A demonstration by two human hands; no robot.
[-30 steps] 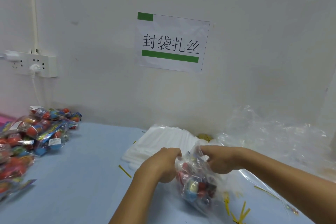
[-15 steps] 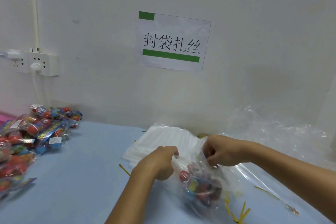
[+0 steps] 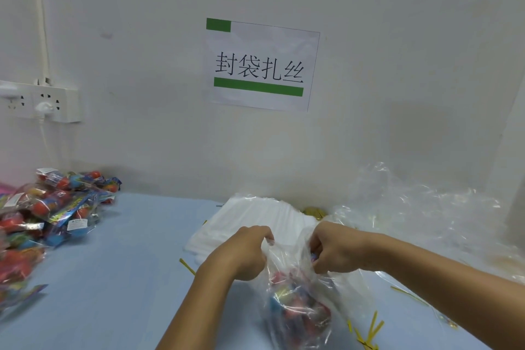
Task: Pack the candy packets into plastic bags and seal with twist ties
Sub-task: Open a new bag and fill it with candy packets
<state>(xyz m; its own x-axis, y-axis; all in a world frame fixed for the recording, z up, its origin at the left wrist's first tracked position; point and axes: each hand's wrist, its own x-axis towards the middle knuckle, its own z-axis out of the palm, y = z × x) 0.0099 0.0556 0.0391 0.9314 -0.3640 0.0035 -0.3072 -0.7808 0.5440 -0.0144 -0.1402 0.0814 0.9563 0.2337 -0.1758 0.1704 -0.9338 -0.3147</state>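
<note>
A clear plastic bag (image 3: 298, 304) with colourful candy packets (image 3: 301, 311) inside rests on the blue table near the front. My left hand (image 3: 244, 253) pinches the left side of the bag's mouth. My right hand (image 3: 338, 250) grips the right side of the mouth, fingers curled into the plastic. The two hands are a short gap apart. Yellow twist ties (image 3: 369, 329) lie scattered to the right of the bag. One more twist tie (image 3: 187, 266) lies left of my left wrist.
A heap of candy packets (image 3: 48, 213) covers the table's left side. A stack of flat white bags (image 3: 261, 221) lies behind my hands by the wall. Crumpled clear plastic (image 3: 426, 216) fills the right. A power strip (image 3: 42, 105) and a paper sign (image 3: 261, 65) hang on the wall.
My hands lifted the bag's mouth and moved apart from each other, then came a little closer. The candy settled lower in the bag.
</note>
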